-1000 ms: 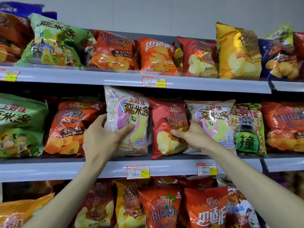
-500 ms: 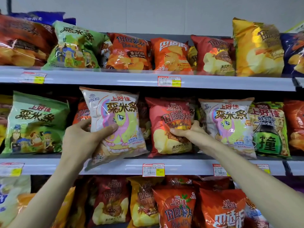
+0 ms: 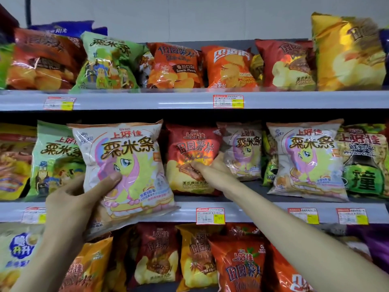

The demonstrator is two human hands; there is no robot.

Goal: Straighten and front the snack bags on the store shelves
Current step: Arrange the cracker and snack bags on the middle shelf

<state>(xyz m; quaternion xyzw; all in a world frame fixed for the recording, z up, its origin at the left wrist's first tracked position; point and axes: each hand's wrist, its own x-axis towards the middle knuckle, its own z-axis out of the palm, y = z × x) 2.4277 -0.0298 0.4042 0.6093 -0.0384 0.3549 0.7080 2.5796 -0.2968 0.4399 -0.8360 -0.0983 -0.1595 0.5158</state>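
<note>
Clamped between thumb and fingers of the left hand, a white crinkly snack bag printed with a pink-maned cartoon pony is held off the shelf at lower left of centre, overlapping the grey middle shelf edge. Further in, a dark red glossy potato-chip bag standing on that shelf at frame centre is pinched at its right side by the right hand. Two matching pony bags are seen to its right.

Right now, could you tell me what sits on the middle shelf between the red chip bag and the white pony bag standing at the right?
In the head view, another white pony bag sits between them, set further back, with the right hand in front of it gripping the red chip bag.
</note>
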